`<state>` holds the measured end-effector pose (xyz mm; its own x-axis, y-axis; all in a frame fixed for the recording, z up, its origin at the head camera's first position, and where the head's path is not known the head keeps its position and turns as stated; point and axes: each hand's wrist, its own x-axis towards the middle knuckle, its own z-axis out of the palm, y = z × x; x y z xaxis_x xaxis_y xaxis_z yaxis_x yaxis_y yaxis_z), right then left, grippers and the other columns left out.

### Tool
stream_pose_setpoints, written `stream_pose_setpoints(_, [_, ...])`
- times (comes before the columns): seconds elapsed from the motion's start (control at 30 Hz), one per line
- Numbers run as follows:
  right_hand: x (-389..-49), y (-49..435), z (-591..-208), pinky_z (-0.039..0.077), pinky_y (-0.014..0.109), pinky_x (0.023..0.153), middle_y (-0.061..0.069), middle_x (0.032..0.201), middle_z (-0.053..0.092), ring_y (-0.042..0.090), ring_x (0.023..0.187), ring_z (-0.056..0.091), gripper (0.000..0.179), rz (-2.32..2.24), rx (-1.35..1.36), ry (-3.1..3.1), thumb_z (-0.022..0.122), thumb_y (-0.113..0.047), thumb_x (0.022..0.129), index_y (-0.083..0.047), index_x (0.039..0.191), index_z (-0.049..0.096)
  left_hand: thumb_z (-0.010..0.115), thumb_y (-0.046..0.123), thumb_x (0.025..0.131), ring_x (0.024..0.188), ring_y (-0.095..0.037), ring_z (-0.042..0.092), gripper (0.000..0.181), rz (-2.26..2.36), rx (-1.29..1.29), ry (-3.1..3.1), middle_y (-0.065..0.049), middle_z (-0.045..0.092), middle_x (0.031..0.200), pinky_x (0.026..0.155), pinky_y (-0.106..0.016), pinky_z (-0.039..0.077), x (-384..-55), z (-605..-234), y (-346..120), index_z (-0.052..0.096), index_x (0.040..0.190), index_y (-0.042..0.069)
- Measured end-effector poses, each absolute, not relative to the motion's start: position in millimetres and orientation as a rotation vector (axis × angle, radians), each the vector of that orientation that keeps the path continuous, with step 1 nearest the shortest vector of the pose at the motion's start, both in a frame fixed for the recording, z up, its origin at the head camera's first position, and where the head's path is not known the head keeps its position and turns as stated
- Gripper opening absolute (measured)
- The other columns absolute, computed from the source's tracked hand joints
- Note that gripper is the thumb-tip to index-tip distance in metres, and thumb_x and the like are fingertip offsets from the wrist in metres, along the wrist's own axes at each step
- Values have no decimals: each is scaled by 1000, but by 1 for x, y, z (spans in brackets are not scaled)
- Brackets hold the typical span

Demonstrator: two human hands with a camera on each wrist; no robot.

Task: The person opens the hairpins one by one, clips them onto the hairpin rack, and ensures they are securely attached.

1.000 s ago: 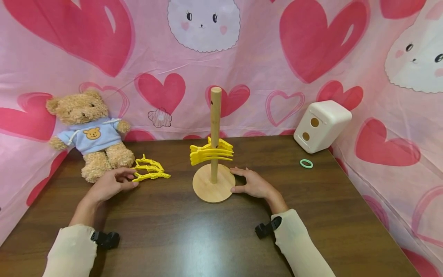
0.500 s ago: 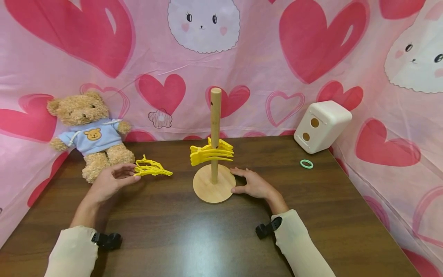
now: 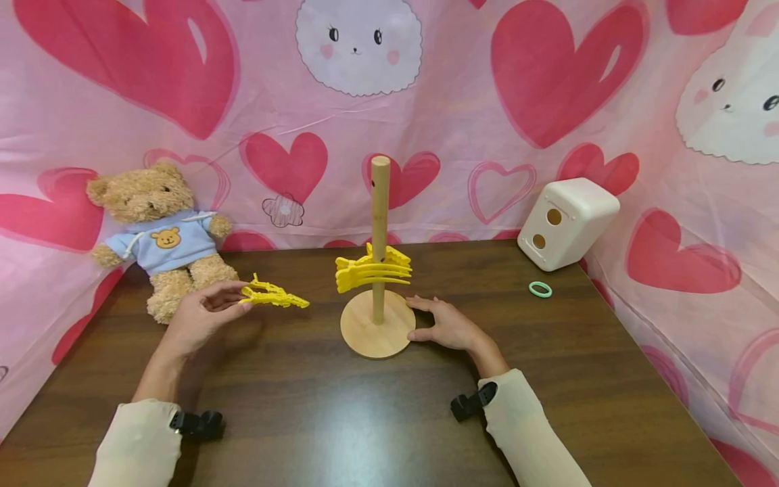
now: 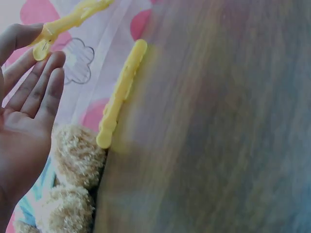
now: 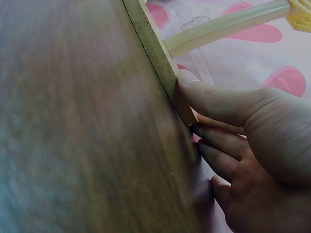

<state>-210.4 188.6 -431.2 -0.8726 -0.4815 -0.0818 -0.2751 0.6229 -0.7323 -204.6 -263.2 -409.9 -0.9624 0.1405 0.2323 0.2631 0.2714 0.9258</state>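
Note:
My left hand pinches one end of a yellow hair clip between thumb and index finger, raised above the dark wooden table. A second yellow hair clip lies on the table in the left wrist view; in the head view the two overlap. At the centre stands a wooden stand, an upright post on a round base. Yellow hair clips are on its post, partway up. My right hand holds the right rim of the base, thumb on the edge and fingers against its side.
A teddy bear in a blue hoodie sits just behind my left hand. To the far right a white box with two round holes leans at the fabric, a green ring before it. Heart-printed fabric walls the table's back.
The left hand has lifted the yellow hair clip and carried it slightly right and up. The right hand and the wooden stand have stayed in place.

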Motion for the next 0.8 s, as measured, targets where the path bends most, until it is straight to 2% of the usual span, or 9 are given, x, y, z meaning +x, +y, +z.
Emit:
stream_pose_setpoints(0.2, [-210, 188, -432, 7, 51, 122, 15, 153, 46, 30, 148, 31, 71, -1102, -606, 2576, 81, -23, 88, -4, 149, 50, 76, -3, 88, 90, -4, 69, 33, -1754, -392, -2397, 11, 72, 99, 79, -16, 54, -202, -398, -253, 65, 119, -1])
stream_pose_setpoints(0.4, [-210, 189, -431, 8, 53, 122, 16, 154, 44, 31, 148, 30, 71, -1102, -592, 2573, 81, -25, 88, -4, 149, 50, 76, -10, 84, 88, -5, 70, 34, -1773, -431, -2292, 7, 73, 98, 78, -17, 55, -200, -383, -243, 67, 112, 7])
stream_pose_setpoints(0.57, [-211, 189, -431, 8, 54, 122, 16, 155, 44, 31, 149, 29, 71, -1095, -590, 2572, 80, -26, 89, -5, 149, 50, 76, -8, 85, 88, -6, 69, 33, -1727, -433, -2268, 8, 72, 97, 77, -17, 54, -196, -369, -234, 67, 116, 0])
stream_pose_setpoints(0.7, [-210, 189, -431, 8, 53, 122, 16, 154, 44, 31, 149, 30, 71, -1090, -592, 2573, 80, -25, 89, -4, 149, 49, 76, 3, 90, 86, -5, 68, 34, -1596, -384, -2305, 11, 72, 98, 70, -16, 54, -193, -359, -228, 69, 123, 0])
stream_pose_setpoints(0.8, [-210, 189, -431, 8, 52, 122, 16, 154, 44, 30, 149, 30, 71, -1090, -594, 2572, 80, -25, 89, -4, 149, 49, 74, 3, 92, 82, -5, 67, 32, -1565, -379, -2275, 11, 72, 95, 67, -16, 54, -191, -352, -223, 69, 122, -4])
